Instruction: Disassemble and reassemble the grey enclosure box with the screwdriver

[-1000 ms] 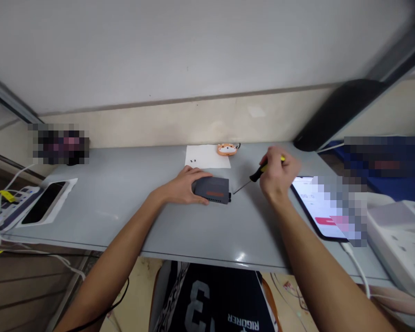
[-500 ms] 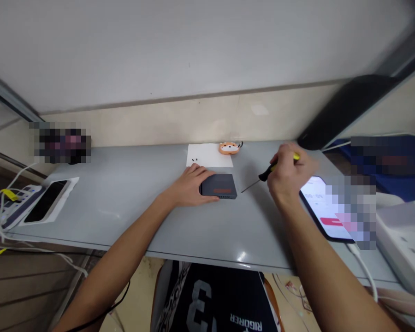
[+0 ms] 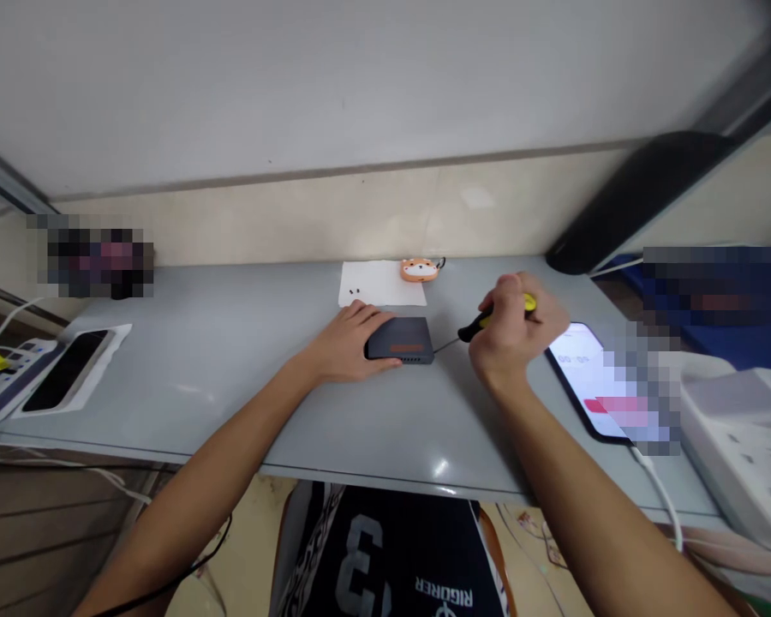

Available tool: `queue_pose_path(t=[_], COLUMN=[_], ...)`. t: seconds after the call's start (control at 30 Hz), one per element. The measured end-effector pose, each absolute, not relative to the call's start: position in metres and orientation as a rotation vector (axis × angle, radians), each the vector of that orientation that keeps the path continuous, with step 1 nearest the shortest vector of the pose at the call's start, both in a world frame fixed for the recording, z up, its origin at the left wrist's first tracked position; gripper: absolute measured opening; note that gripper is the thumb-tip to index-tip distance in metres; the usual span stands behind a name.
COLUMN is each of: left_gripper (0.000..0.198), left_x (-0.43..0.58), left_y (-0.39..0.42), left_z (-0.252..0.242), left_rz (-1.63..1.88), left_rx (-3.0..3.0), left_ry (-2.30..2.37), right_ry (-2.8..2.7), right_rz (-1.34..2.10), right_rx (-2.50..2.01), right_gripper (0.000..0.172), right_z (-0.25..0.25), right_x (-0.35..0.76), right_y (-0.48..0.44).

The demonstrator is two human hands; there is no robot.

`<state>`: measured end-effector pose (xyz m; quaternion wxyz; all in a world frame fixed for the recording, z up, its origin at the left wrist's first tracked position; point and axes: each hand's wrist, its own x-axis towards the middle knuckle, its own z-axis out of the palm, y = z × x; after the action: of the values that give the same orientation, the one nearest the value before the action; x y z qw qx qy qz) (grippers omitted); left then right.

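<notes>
On the grey desk lies a flat dark grey box (image 3: 403,336) with a reddish label and a row of small holes along its near edge. My left hand (image 3: 350,344) grips it from the left, thumb on the near side and fingers over the far side. Wrapped in my right hand (image 3: 517,324) is a screwdriver (image 3: 472,331) with a black and yellow handle. Its thin shaft points left, and the tip meets or nearly meets the box's right side. Beyond the box, two tiny dark screws (image 3: 354,291) rest on a white sheet of paper (image 3: 379,287).
An orange animal-faced case (image 3: 420,271) sits on the paper's right part. At right are a lit phone (image 3: 584,368) on a cable and a white power strip (image 3: 745,437). A dark phone (image 3: 68,373) and another power strip (image 3: 16,377) lie at left.
My right hand has moved left with the screwdriver, bringing its tip from just off the box to its right side. My left hand still holds the box. The whole view has shifted slightly.
</notes>
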<state>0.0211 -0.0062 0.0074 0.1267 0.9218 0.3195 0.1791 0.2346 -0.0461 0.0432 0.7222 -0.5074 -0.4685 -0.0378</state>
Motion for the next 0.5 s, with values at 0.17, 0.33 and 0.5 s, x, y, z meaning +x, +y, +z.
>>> queue_pose_path(t=[0.17, 0.33, 0.5], left_gripper=[0.069, 0.072, 0.080], left_x=[0.021, 0.021, 0.019], left_y=[-0.007, -0.006, -0.002], left_z=[0.010, 0.009, 0.007], left_rz=[0.518, 0.510, 0.492], left_rx=[2.705, 2.696, 2.651], left_ry=[0.918, 0.899, 0.849], right_ry=[-0.884, -1.029, -1.358], right_rz=[-0.213, -0.087, 0.074], right_rx=[-1.051, -1.034, -1.058], right_gripper=[0.038, 0.037, 0.042], right_z=[0.052, 0.048, 0.034], right_x=[0.242, 0.225, 0.198], right_y=[-0.043, -0.049, -0.062])
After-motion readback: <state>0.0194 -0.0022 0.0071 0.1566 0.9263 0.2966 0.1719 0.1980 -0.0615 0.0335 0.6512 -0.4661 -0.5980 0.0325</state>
